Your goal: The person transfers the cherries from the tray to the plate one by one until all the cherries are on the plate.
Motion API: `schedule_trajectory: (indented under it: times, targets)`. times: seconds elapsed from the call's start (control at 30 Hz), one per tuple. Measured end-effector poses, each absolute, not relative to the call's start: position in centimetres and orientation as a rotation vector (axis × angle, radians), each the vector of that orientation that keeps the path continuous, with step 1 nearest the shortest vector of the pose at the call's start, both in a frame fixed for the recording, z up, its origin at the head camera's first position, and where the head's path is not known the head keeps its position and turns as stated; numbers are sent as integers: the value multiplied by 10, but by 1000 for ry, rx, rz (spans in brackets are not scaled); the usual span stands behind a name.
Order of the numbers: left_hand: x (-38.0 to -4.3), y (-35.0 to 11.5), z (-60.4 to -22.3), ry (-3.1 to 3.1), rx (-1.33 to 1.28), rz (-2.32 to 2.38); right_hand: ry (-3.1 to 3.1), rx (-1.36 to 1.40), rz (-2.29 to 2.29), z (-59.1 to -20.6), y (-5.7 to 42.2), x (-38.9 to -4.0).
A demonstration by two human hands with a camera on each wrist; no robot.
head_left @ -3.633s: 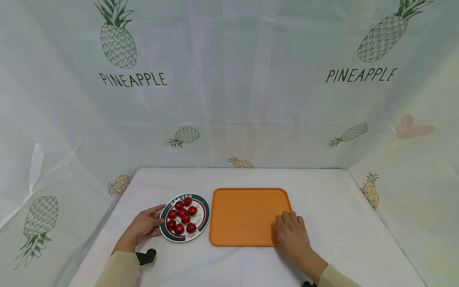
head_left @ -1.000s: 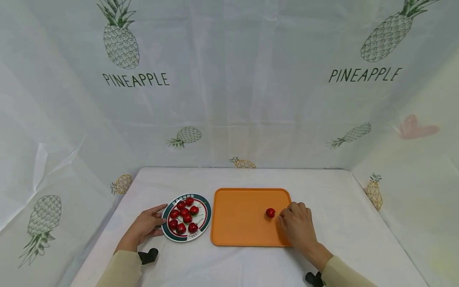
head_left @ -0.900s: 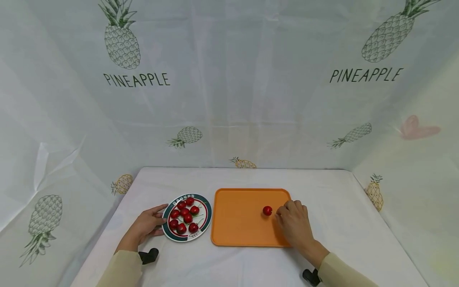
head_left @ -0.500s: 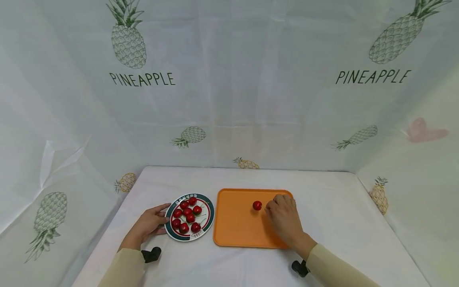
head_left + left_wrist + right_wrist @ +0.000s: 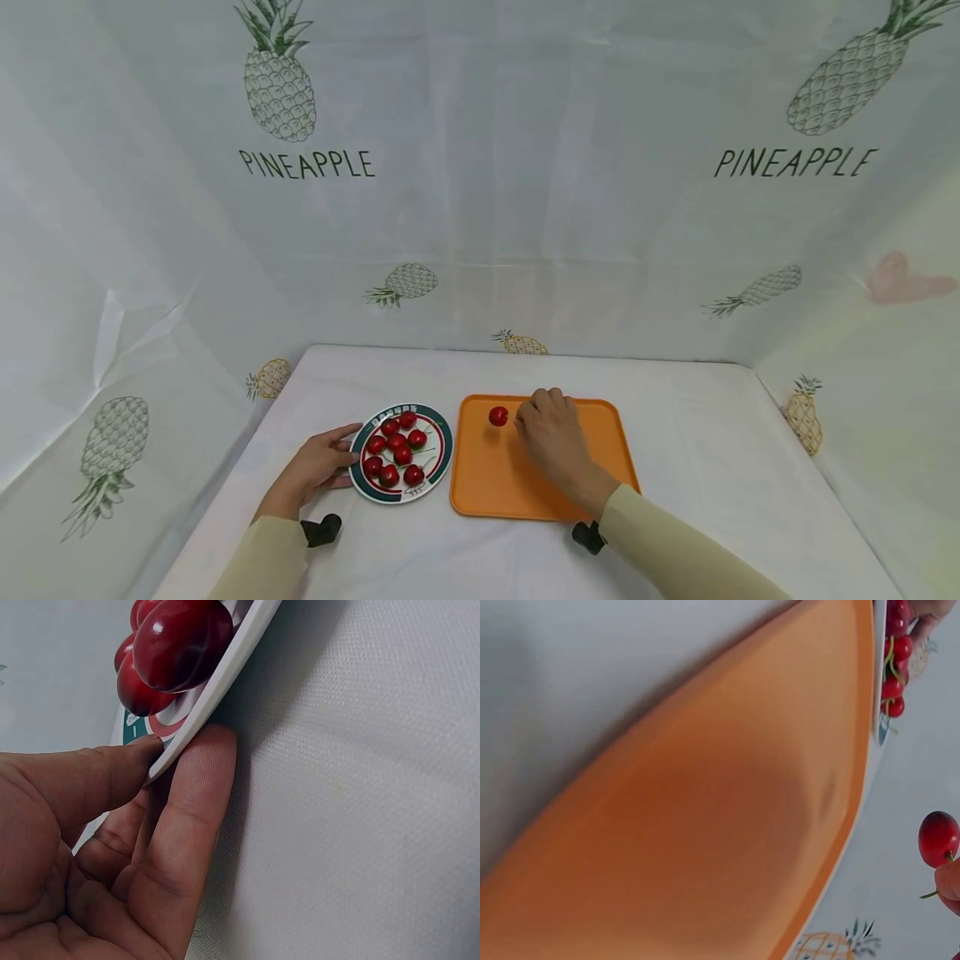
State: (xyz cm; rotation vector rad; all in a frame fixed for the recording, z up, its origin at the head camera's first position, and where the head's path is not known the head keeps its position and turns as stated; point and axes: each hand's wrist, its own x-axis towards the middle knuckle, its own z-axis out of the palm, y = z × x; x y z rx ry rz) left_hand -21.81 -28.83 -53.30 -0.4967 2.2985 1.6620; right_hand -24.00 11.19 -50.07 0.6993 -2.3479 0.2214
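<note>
In the head view, my left hand (image 5: 318, 461) holds the left rim of a round plate (image 5: 446, 450) with a dark green border. The left wrist view shows the thumb over the rim and a finger under it. Several red cherries (image 5: 397, 442) with thin stems lie on the plate. My right hand (image 5: 557, 437) is over an orange tray (image 5: 480, 492) and pinches one cherry (image 5: 498, 416) by its stem. In the right wrist view this cherry (image 5: 938, 838) hangs clear of the tray, stem between the fingertips (image 5: 949, 881).
A white cloth (image 5: 697, 467) covers the table under plate and tray. White curtains (image 5: 517, 183) printed with pineapples stand behind and at both sides. A black strap piece (image 5: 322, 529) shows at the left wrist, another (image 5: 588, 537) at the right.
My right hand has come up from the tray's right side with the cherry and moved left and away from me across the tray. The left hand stays on the plate. The head view shifts slightly.
</note>
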Motion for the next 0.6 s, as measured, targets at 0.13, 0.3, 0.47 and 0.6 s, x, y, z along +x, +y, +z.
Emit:
schedule_trajectory:
  times: [0.13, 0.3, 0.47, 0.6]
  targets:
    - [-219, -288, -533, 2296, -495, 1670, -2360, 722, 206, -498, 98, -243]
    - [-219, -289, -534, 2293, -482, 1683, -2374, 737, 191, -497, 84, -246]
    - [-220, -290, -536, 2294, -485, 1678, -2406, 747, 177, -498, 69, -248]
    - [-220, -290, -535, 2294, -488, 1676, -2440, 735, 172, -499, 54, -249]
